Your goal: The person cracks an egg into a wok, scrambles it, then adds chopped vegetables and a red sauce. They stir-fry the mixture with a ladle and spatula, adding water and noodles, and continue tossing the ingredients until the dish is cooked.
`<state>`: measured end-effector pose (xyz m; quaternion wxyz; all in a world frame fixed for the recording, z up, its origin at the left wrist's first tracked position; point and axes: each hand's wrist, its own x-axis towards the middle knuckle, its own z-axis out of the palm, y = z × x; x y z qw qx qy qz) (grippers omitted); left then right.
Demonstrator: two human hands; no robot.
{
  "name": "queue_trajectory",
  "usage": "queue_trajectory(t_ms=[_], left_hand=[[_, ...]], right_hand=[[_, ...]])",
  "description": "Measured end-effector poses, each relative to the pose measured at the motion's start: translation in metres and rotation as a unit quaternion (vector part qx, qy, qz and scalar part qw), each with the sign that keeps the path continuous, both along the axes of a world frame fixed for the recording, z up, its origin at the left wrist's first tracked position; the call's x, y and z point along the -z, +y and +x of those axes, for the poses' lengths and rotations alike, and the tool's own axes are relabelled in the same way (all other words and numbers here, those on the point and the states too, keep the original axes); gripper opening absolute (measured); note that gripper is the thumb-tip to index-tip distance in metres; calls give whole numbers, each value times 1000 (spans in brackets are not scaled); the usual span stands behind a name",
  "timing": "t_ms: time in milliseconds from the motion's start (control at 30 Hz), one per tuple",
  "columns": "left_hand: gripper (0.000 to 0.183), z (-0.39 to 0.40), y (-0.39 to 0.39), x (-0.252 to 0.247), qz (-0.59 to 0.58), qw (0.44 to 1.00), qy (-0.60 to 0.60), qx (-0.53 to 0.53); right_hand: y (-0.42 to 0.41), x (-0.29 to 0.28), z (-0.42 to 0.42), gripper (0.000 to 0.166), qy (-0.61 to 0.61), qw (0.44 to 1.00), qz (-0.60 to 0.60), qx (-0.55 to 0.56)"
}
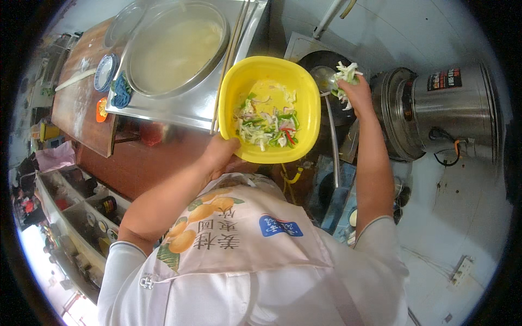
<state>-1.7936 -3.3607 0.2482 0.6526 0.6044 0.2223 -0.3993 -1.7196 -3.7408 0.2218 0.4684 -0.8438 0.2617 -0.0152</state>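
Note:
My left hand (222, 153) grips the lower left rim of a yellow plastic basin (312, 110), tilted towards me. Sliced cabbage, green pepper, onion and a little red chili (269, 126) lie in the basin. My right hand (357, 91) is closed around a bunch of shredded cabbage (346, 73), held over a dark wok (316, 59). A metal ladle (333, 142) rests in the wok, its long handle pointing towards me. The wok's contents are mostly hidden by the basin and my right hand.
Left of the basin, a large round pot (179, 49) of cloudy liquid is set in a steel counter (175, 108), beside long wooden chopsticks (230, 53). Farther left are a wooden table (77, 98), stacked bowls (106, 73) and a blue cloth (121, 93). A steel drum-like vessel (452, 114) is at right.

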Motion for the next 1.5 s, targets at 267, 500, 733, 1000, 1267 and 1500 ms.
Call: queue_trajectory(t_ms=[267,500,733,1000,1267,1500], left_hand=[[42,-11,-9,-8,13,997,-25,-78],[42,-8,-4,-5,-57,996,-32,-56],[42,-13,-5,-30,-34,999,-30,0],[36,-11,-12,-30,-34,999,14,-24],[38,2,-44,-19,-42,998,-2,54],[40,7,-54,0,-83,996,-6,44]], right_hand=[[68,-24,-14,45,29,980,26,-195],[207,9,-70,76,137,944,-113,-279],[227,-29,-61,89,-7,930,-212,-301],[191,7,-58,31,-105,908,-152,-377],[23,-42,-21,19,-207,971,-15,-117],[-39,-29,4,50,12,972,-182,-149]])
